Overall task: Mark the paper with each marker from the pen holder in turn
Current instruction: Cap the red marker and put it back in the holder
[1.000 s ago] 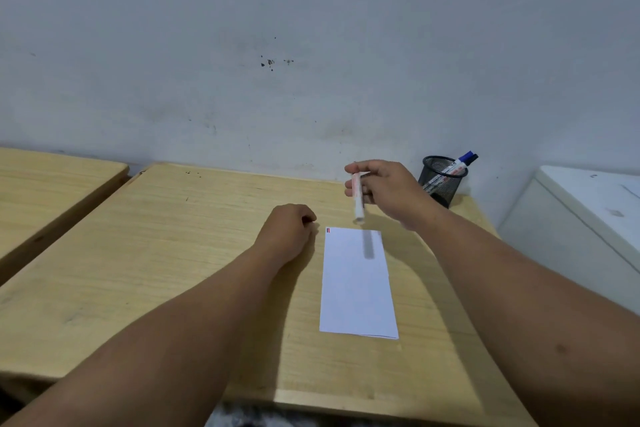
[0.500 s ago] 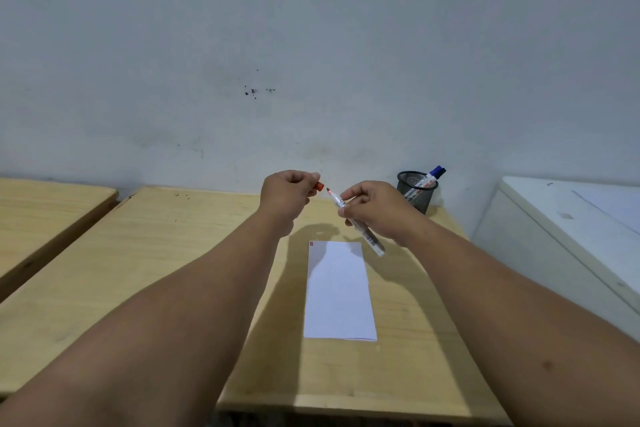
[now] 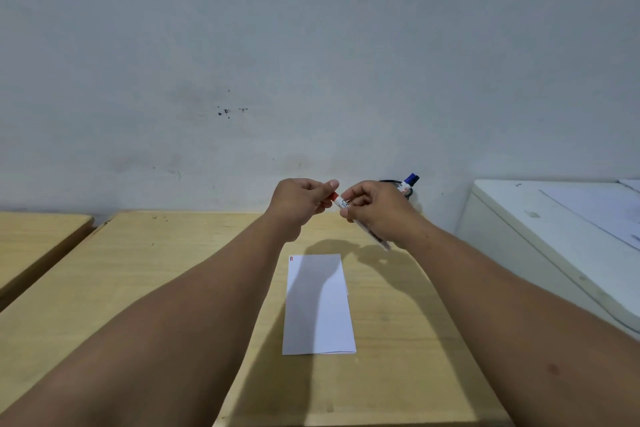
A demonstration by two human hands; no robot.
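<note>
A white folded paper (image 3: 318, 305) lies on the wooden desk (image 3: 138, 270), with small red marks at its top left corner. Above it, my right hand (image 3: 377, 211) grips the white barrel of a red marker (image 3: 343, 203), tilted with its tail down to the right. My left hand (image 3: 299, 201) pinches the marker's red cap (image 3: 334, 197), which meets the barrel's end. Behind my right hand stands the black mesh pen holder (image 3: 408, 196), mostly hidden, with a blue-capped marker (image 3: 409, 181) sticking out.
A second wooden desk (image 3: 34, 239) stands at the left, separated by a gap. A white cabinet (image 3: 554, 236) stands at the right. A grey wall rises right behind the desks.
Both hands rose from the desk and met above the paper. The red cap, apart from the tip half a second ago, now sits at the barrel's end. The view tilted up.
</note>
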